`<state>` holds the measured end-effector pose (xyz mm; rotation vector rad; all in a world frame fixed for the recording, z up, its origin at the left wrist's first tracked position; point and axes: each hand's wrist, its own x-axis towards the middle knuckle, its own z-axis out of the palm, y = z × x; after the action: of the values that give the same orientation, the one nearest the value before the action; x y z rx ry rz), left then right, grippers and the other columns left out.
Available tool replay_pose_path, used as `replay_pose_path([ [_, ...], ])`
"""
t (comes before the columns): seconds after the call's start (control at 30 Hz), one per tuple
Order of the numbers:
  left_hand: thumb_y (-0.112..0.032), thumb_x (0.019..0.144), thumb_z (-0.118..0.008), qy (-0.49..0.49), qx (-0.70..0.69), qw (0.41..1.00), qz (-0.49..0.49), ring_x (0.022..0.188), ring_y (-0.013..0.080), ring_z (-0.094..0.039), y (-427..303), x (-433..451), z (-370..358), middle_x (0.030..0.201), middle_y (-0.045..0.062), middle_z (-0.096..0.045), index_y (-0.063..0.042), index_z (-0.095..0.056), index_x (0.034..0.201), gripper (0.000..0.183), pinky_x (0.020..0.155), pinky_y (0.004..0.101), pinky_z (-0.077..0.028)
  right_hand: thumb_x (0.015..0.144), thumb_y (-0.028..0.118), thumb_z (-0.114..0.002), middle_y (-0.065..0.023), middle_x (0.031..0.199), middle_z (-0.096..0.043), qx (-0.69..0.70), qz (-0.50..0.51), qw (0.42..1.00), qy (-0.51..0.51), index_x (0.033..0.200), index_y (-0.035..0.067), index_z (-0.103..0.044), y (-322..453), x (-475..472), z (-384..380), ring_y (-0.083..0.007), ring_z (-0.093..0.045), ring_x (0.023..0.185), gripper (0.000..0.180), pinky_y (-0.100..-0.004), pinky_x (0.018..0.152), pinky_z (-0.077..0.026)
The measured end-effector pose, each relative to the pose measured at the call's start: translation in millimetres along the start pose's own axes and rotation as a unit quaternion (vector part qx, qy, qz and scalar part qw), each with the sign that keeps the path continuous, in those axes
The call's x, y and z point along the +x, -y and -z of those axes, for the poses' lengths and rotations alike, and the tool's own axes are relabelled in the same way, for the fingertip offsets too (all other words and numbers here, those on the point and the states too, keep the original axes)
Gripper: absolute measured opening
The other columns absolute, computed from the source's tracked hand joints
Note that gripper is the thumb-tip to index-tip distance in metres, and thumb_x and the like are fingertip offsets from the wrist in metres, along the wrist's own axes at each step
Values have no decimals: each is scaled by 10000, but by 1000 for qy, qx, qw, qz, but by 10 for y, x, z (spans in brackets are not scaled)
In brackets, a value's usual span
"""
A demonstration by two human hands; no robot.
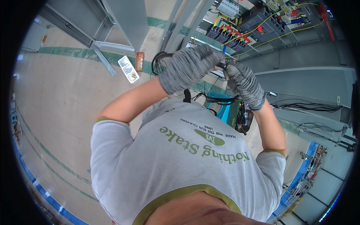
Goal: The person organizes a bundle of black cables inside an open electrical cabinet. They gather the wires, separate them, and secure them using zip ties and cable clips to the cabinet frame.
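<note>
My left hand [191, 66], in a grey knitted glove, is raised before my chest with its fingers curled. A short black piece [221, 65] shows between my hands; whether it is cable or a tool handle cannot be told. My right hand [244, 80], gloved alike, closes around its near end. The left fingers meet its other side, and their grip is partly hidden by the glove. A loop of thin black wires [159, 63] hangs beside the left hand. Another black wire bundle [216, 99] passes below the right hand.
An electrical cabinet with circuit breakers [227, 36] and yellow wires [277, 12] is ahead right. Black wires [306, 106] lie along its grey panel. A turquoise bin [223, 112] and green box [233, 112] stand below. A white tray [128, 69] and brown tray [139, 61] lie on the floor.
</note>
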<state>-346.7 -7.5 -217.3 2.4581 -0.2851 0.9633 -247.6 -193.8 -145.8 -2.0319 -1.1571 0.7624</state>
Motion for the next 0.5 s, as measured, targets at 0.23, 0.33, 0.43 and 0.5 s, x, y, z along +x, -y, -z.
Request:
replay_pose_path([
  [0.23, -305, 897, -544, 200, -137, 970, 36, 688, 312, -595, 113, -5, 86, 775, 112, -606, -66, -604, 891, 247, 621, 393, -458, 968, 264, -439, -111, 716, -518, 16, -40, 999, 16, 847, 1, -551, 86, -109, -17, -240, -519, 679, 310, -323, 680, -445],
  [0.33, -308, 928, -514, 297, -346, 888, 63, 700, 326, -570, 240, 27, 229, 752, 134, -590, -35, -590, 908, 284, 673, 382, -452, 945, 252, -487, -152, 756, -564, -17, -36, 999, 25, 899, -7, -589, 137, -151, -33, -297, -543, 705, 282, -340, 688, -455],
  [0.43, -322, 934, -518, 325, -392, 851, 126, 696, 274, -560, 355, -102, 276, 737, 136, -572, -22, -596, 916, 310, 688, 363, -452, 928, 237, -517, -188, 773, -579, -43, -2, 999, 23, 941, -12, -606, 91, -167, -63, -339, -554, 720, 265, -366, 687, -461],
  [0.5, -317, 945, -522, 363, -410, 822, 159, 708, 183, -538, 454, -144, 299, 757, 105, -571, 2, -594, 916, 329, 689, 331, -454, 921, 231, -529, -204, 773, -579, -48, 12, 998, 28, 958, -16, -609, 71, -162, -70, -356, -558, 723, 261, -381, 689, -465],
])
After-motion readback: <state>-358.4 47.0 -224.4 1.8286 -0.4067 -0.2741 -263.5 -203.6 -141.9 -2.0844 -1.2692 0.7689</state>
